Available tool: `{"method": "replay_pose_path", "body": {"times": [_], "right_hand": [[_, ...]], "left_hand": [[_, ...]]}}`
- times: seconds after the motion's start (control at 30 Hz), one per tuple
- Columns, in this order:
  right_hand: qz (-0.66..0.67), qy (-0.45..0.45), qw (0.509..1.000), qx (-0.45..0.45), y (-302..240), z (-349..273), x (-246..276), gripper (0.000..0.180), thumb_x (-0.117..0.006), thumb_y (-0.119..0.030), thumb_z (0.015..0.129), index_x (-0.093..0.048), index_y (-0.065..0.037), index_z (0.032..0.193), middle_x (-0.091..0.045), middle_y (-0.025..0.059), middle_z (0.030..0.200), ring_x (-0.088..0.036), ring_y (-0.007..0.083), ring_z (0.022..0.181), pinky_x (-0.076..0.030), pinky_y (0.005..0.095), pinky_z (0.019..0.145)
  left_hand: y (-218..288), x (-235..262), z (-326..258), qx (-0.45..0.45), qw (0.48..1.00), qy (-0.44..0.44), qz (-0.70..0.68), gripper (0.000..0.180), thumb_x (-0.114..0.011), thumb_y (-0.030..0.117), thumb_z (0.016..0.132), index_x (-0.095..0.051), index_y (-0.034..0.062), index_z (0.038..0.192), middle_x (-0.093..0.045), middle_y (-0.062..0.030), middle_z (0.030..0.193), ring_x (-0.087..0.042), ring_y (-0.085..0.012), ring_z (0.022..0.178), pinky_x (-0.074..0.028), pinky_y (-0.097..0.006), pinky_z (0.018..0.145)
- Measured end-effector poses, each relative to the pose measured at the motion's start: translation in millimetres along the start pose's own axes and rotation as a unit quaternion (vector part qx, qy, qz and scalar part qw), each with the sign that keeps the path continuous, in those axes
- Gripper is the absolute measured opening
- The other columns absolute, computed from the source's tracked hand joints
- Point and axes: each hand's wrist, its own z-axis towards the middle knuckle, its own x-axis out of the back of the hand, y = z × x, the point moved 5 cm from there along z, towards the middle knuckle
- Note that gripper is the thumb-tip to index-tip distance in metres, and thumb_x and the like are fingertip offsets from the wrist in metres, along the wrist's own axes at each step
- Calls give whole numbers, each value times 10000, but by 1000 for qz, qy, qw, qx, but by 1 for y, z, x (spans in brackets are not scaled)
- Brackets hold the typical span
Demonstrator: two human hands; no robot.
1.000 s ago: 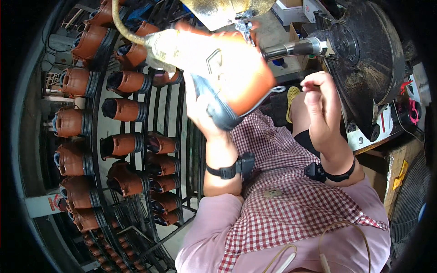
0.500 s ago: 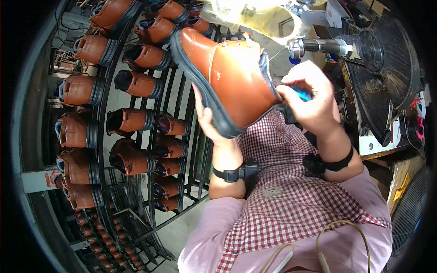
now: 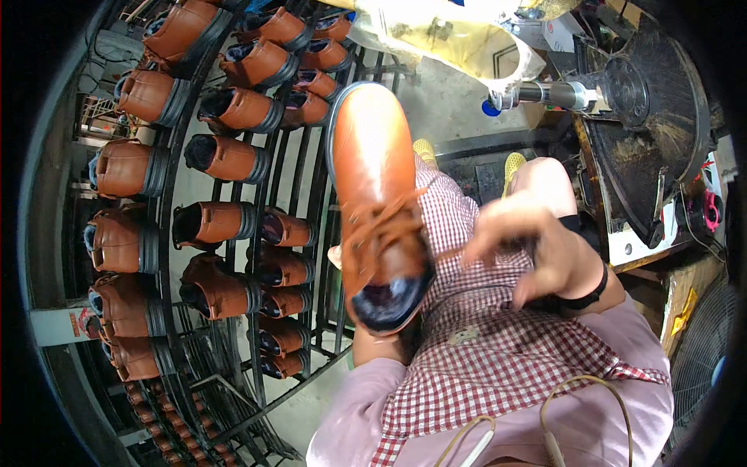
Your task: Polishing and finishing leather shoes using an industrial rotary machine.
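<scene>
Brown boot (image 3: 377,148) hung up in the air, in the middle of the view. Its shiny round toe pointed to 12 o'clock, and its foot hole, with dark lining inside, was at 6 o'clock. Brown laces (image 3: 381,222) crossed over the top of it, and one lace bit stuck out toward 3 o'clock.

The left hand (image 3: 335,257) held the boot from behind. Most of that hand was hidden, but a bit of it showed at the boot's edge, near 8 o'clock.

The right hand (image 3: 537,241) was at 3 o'clock from the boot, near the foot hole. Its fingers were bent and its thumb was well apart from them, so its grip was wide. It was blurry, so I could not tell if it touched the lace bit.

At 9 o'clock stood a black rack (image 3: 268,163) with lots of brown boots on it. A yellow see-through cover (image 3: 432,35) hung near 12 o'clock. A shiny metal rod (image 3: 556,95) and a big dark round machine part (image 3: 661,101) were at 2 o'clock. A red and white checked apron (image 3: 498,350) was at 5 o'clock.
</scene>
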Motion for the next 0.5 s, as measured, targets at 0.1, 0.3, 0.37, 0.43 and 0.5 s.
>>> {"method": "replay_pose_path", "body": {"times": [0.1, 0.3, 0.37, 0.43, 0.5], "right_hand": [[-95, 296, 943, -119, 54, -5, 22, 401, -776, -154, 764, -629, -4, 1105, -634, 48, 933, -569, 112, 805, -460, 254, 727], [-49, 341, 931, -123, 79, 28, 26, 408, -783, -207, 766, -636, 18, 1074, -669, 82, 957, -609, 120, 884, -497, 273, 802], [29, 356, 921, -157, 89, 20, 30, 405, -795, -236, 753, -644, 30, 1018, -680, 88, 928, -625, 124, 831, -512, 276, 774], [-14, 363, 920, -150, 99, 17, 28, 402, -805, -239, 736, -646, 34, 986, -687, 90, 904, -635, 122, 823, -514, 276, 769], [-13, 370, 917, -152, 112, 17, 27, 412, -807, -245, 732, -646, 34, 989, -688, 94, 911, -637, 125, 829, -515, 277, 772]], "left_hand": [[8, 18, -25, 66, 993, 90, 44, 682, -495, 424, 915, -275, 75, 1458, -405, -228, 1403, -520, -336, 1181, -516, -458, 886], [-10, 20, -32, 184, 935, 264, 148, 669, -465, 504, 955, -292, 77, 1440, -446, -244, 1357, -596, -324, 1092, -608, -425, 766], [-29, 56, -26, 190, 923, 333, -43, 608, -423, 505, 968, -338, 89, 1403, -533, -236, 1254, -655, -329, 944, -618, -445, 703], [-30, 24, -25, 322, 920, 150, -165, 553, -385, 471, 991, -359, 79, 1381, -564, -219, 1217, -667, -334, 894, -614, -442, 710], [-32, 40, -29, 336, 929, 72, -136, 536, -377, 450, 998, -386, 52, 1357, -561, -219, 1215, -648, -325, 962, -603, -434, 748]]}}
